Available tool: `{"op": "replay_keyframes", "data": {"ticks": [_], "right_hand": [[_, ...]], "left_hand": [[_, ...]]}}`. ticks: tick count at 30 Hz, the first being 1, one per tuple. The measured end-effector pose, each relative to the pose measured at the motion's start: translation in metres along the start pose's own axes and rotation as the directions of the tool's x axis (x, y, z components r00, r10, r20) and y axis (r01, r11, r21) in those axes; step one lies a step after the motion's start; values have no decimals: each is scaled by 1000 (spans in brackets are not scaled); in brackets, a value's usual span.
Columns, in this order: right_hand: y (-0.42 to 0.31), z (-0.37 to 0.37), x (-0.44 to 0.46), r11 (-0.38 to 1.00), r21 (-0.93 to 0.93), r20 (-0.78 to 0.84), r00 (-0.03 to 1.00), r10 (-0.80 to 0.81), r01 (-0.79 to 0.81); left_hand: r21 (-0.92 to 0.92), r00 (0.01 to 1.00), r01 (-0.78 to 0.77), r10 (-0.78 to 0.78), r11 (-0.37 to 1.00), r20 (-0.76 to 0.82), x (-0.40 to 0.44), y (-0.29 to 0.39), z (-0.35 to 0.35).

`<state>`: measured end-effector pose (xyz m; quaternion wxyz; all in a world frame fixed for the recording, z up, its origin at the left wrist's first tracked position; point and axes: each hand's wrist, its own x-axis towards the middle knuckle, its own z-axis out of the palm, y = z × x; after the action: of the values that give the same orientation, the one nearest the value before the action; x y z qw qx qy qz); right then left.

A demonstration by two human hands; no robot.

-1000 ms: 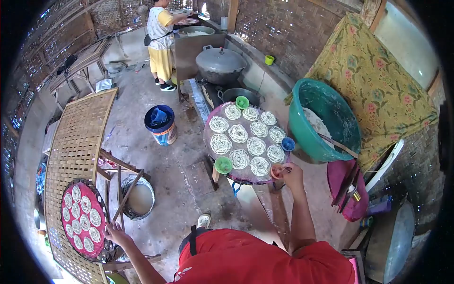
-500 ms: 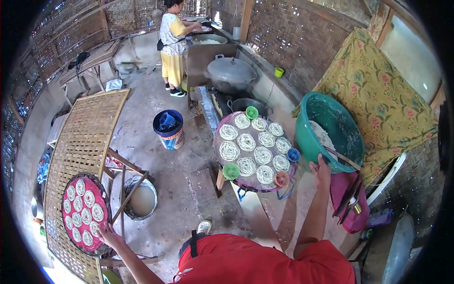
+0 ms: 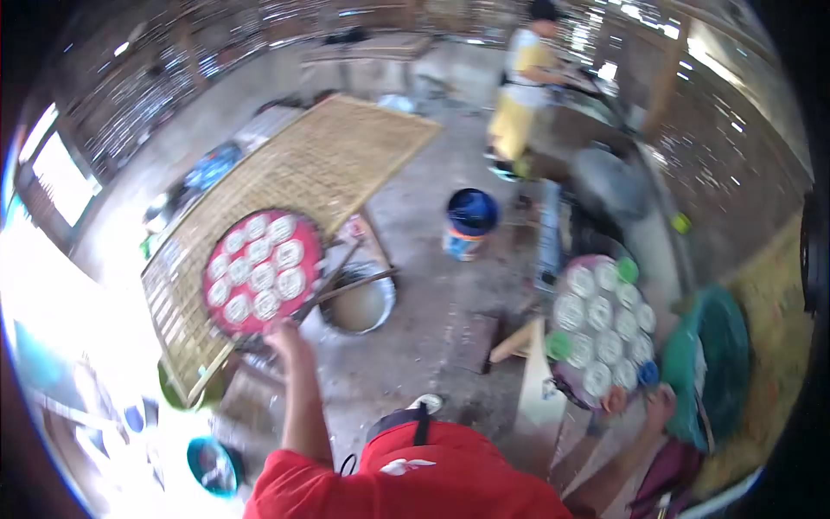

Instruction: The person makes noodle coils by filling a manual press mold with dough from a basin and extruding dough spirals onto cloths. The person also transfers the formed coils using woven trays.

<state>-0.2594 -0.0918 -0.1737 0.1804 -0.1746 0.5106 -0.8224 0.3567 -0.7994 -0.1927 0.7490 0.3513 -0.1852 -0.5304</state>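
Observation:
A round tray with a pink surface point(image 3: 221, 309) holds several coiled nests of pale noodle strands. It lies on a slatted woven bamboo rack point(image 3: 363, 130). My left hand point(image 3: 288, 340) is at the tray's near edge and seems to touch it; its fingers are smeared by motion. My right hand point(image 3: 660, 408), also blurred, is beside an orange cup point(image 3: 615, 399) and the rim of a large green tub point(image 3: 687, 381). Near it is a second round tray point(image 3: 569, 377) of noodle nests, with green cups point(image 3: 558, 346) and a blue cup point(image 3: 648, 374) at its edge.
A dark blue bucket point(image 3: 472, 227) stands on the floor ahead. Beside the rack is a basin of cloudy liquid point(image 3: 361, 310). Another person point(image 3: 519, 95) stands at the back by a large lidded pot point(image 3: 609, 182). A teal basin point(image 3: 213, 465) sits at lower left.
The view has swung left, so everything appears further right and blurred. My left hand is still at the pink tray's edge. My right hand now appears lower, by the orange cup.

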Motion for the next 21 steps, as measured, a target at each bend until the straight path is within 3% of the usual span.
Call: {"op": "replay_keyframes", "data": {"ticks": [1, 3, 4, 6, 7, 9, 10, 12, 14, 15, 16, 17, 18, 19, 20, 21], "right_hand": [[8, -9, -5, 877, -473, -266, 935, -235, 86], [-6, -14, -5, 848, -519, -159, 962, -222, 110], [-19, -1, 0, 849, -516, -136, 968, -211, 112], [-34, 44, 0, 689, -693, -416, 898, -143, -211], [-39, 69, -2, 689, -693, -411, 901, -138, -211], [-46, 109, 2, 643, -709, -531, 819, -218, -289], [-47, 117, 2, 644, -709, -532, 817, -223, -286], [-51, 127, 0, 655, -747, -368, 892, -262, -116], [-55, 162, -1, 690, -714, -391, 886, -250, -121], [-59, 172, -3, 721, -681, -411, 882, -232, -128], [-53, 160, 0, 673, -739, -330, 887, -322, -30], [-45, 147, 3, 609, -790, -245, 880, -408, 63], [-50, 159, 0, 619, -785, -276, 890, -362, 8], [-59, 181, -1, 626, -778, -316, 893, -321, -50], [-63, 195, -3, 630, -777, -281, 900, -332, -10], [-57, 192, -3, 628, -776, -243, 887, -394, 66]], "left_hand": [[186, 983, -14, 48, 982, -179, -41, 19, 35], [201, 908, 224, -129, 954, -399, -42, 16, 27], [195, 901, 213, -116, 957, -418, -36, 17, 22], [-80, 841, 318, -320, 945, -436, -25, 13, 12], [-79, 841, 312, -314, 947, -441, -19, 11, 5], [-346, 987, 120, -150, 931, -63, -2, 4, -15], [-351, 976, 217, -191, 911, 109, 17, -3, -39], [-350, 984, 175, -157, 920, 78, 12, 1, -40], [-316, 992, 128, -123, 940, 36, 2, 14, -32], [-234, 979, 134, -93, 963, 180, -1, 25, -36], [-119, 985, 164, -155, 979, 79, -4, 34, -35], [-85, 946, 213, -183, 973, 269, -1, 45, -47], [-87, 979, 187, -178, 978, 101, 3, 45, -44], [-24, 963, 167, -158, 986, 216, -20, 71, -16], [-15, 939, 210, -198, 978, 280, -33, 85, 2], [97, 899, 277, -293, 956, 325, -11, 79, -30]]}}
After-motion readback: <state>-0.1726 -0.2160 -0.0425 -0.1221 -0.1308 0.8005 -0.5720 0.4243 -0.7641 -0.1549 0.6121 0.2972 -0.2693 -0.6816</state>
